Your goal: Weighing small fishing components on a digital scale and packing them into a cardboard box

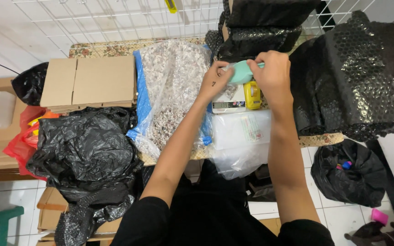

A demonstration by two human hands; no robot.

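My left hand (215, 81) and my right hand (273, 73) both grip a small teal scoop (241, 72), held just above a small white digital scale (229, 101). A yellow tape dispenser (252, 94) sits beside the scale, under my right hand. Left of my left forearm lies a big clear plastic bag of small pale and brown pieces (172, 91) on a blue sheet. In front of the scale is a stack of clear plastic bags (240, 132).
Flattened cardboard boxes (90, 82) lie at the back left. Black plastic bags (85, 150) are heaped at the left. Rolls of black bubble wrap (352, 77) fill the right and back. Another black bag (347, 175) sits on the tiled floor at right.
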